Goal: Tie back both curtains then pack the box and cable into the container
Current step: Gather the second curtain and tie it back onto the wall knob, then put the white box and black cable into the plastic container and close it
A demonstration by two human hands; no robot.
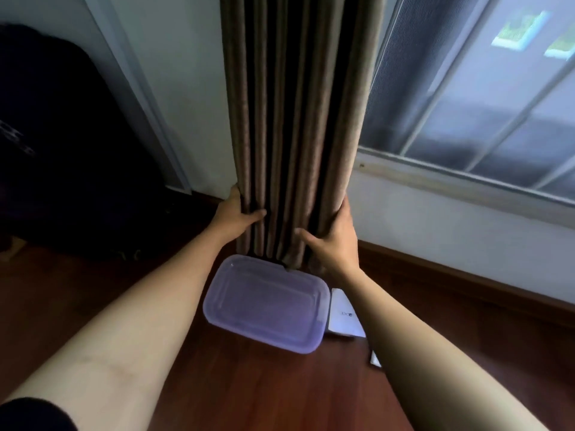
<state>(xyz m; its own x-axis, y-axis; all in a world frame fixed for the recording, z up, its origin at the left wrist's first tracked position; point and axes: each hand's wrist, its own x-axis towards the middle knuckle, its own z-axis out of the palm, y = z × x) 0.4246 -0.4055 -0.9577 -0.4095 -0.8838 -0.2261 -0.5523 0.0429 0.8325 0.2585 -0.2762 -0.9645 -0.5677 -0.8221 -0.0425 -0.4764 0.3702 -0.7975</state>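
A brown pleated curtain (289,119) hangs gathered in the middle of the head view, down to the floor. My left hand (236,217) grips its left side with the thumb across the front folds. My right hand (334,237) grips the right side, thumb pressed on the front. Below them a clear purple-tinted container (264,303) with its lid on lies on the wooden floor. A white box (343,312) lies right of it, partly hidden by my right forearm. A small white item (375,359) peeks out further down. No cable is plainly visible.
A window with bars (482,104) and its sill fill the right. A white wall and door frame (149,104) stand left of the curtain. A dark bulky object (62,144) sits at the far left. Dark wooden floor (249,384) spreads below.
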